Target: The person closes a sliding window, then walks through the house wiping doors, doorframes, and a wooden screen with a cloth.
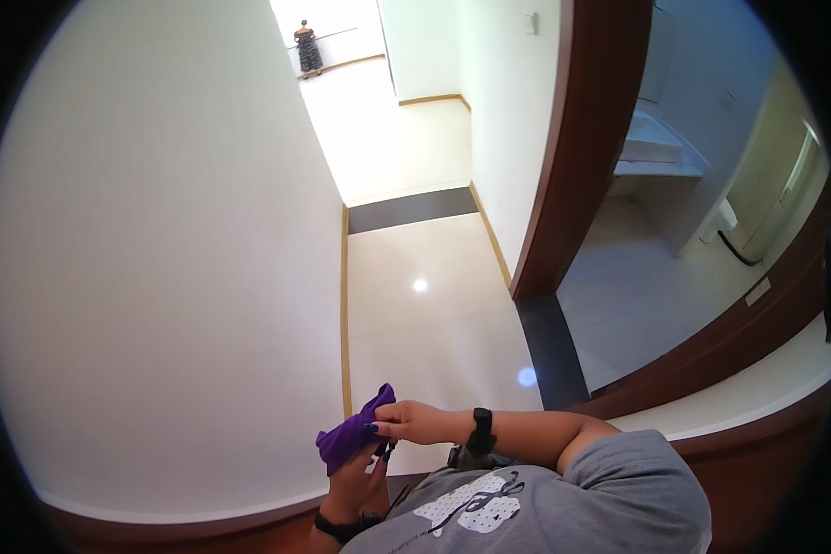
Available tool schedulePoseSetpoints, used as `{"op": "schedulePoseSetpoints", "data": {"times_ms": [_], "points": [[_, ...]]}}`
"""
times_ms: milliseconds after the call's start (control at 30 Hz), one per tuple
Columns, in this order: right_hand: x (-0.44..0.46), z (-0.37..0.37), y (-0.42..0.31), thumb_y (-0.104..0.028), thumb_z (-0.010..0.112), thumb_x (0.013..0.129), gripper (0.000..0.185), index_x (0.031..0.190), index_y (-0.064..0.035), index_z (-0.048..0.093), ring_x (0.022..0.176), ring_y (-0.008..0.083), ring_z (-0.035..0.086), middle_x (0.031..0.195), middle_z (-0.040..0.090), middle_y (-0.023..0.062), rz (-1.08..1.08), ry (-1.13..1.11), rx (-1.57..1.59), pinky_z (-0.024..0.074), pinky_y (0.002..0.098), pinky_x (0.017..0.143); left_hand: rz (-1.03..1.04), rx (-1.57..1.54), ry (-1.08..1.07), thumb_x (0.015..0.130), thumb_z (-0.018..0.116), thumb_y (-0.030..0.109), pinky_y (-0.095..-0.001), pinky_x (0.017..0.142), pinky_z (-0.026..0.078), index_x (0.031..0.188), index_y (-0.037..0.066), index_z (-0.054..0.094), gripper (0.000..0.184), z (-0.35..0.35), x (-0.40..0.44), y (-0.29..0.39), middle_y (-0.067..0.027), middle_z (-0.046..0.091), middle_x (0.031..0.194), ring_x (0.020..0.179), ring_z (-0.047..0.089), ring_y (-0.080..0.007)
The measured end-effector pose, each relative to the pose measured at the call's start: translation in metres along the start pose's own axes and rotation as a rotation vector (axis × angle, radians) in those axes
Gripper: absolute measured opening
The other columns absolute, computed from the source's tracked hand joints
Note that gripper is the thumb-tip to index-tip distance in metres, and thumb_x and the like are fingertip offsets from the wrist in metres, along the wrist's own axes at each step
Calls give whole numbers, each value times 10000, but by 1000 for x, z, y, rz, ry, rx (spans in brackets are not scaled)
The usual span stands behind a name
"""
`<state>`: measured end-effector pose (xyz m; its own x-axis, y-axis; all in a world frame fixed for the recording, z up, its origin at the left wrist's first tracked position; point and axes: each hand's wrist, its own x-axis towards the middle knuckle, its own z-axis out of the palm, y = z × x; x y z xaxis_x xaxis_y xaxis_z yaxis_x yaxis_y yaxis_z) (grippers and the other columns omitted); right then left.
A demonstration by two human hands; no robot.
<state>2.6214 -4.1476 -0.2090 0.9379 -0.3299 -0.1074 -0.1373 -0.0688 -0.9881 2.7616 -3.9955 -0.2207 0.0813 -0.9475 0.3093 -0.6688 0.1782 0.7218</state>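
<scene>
Pinching cloth (pixel 346 441) w/ my R hand (pixel 408 422); long axis slants up-right, L hand (pixel 347 489) below, can't tell its grip.

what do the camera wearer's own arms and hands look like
The right hand and left hand are ungloved, with dark nails. Each wrist wears black: right band, left band. The right sleeve is short and grey; the left sleeve isn't visible.

Wide head-height view, facing forward, tilted down
</scene>
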Motion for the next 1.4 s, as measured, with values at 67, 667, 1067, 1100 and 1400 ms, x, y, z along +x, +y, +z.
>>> {"op": "schedulePoseSetpoints", "data": {"times_ms": [67, 667, 1067, 1100, 1400], "points": [[-3, -5, -15, -267, 509, 986, 282, 840, -28, 538, 709, 124, 567, 737, 580, 38, -49, 90, -79, 472, 287, 679, 109, 80, -39, 743, 668, 39, -376, 753, 487, 1131, 34, 611, 393, -7, 17, -4, -121, 647, 972, 834, 617, -290], [5, -13, 132, -243, 578, 929, 288, 732, -38, 530, 536, 233, 476, 613, 497, 121, -44, 848, -432, 376, 349, 519, 395, -139, -622, 766, 712, 77, -313, 646, 551, 1227, 61, 548, 489, 83, 120, -201, -136, 596, 1047, 902, 632, -267], [-27, -353, -13, -220, 581, 931, 285, 732, -27, 511, 568, 223, 452, 639, 498, 120, -25, 992, -473, 379, 345, 548, 418, -45, -660, 810, 703, 226, -421, 849, 495, 1246, 41, 517, 509, 142, 504, -95, -188, 604, 1144, 1031, 586, -365], [-33, -377, -20, -212, 588, 929, 267, 750, -23, 529, 568, 215, 438, 644, 489, 113, -11, 1005, -524, 374, 328, 546, 425, -58, -663, 810, 700, 259, -421, 899, 470, 1265, 37, 502, 543, 153, 528, -84, -197, 580, 1193, 1084, 561, -369], [-20, -459, -63, -266, 552, 975, 332, 755, -19, 520, 651, 59, 373, 695, 439, -52, -171, 1456, -115, 337, 250, 584, 732, -417, -806, 795, 697, 212, -426, 981, 427, 1288, 11, 469, 579, 244, 662, -73, -216, 526, 1273, 1169, 509, -381]]}}
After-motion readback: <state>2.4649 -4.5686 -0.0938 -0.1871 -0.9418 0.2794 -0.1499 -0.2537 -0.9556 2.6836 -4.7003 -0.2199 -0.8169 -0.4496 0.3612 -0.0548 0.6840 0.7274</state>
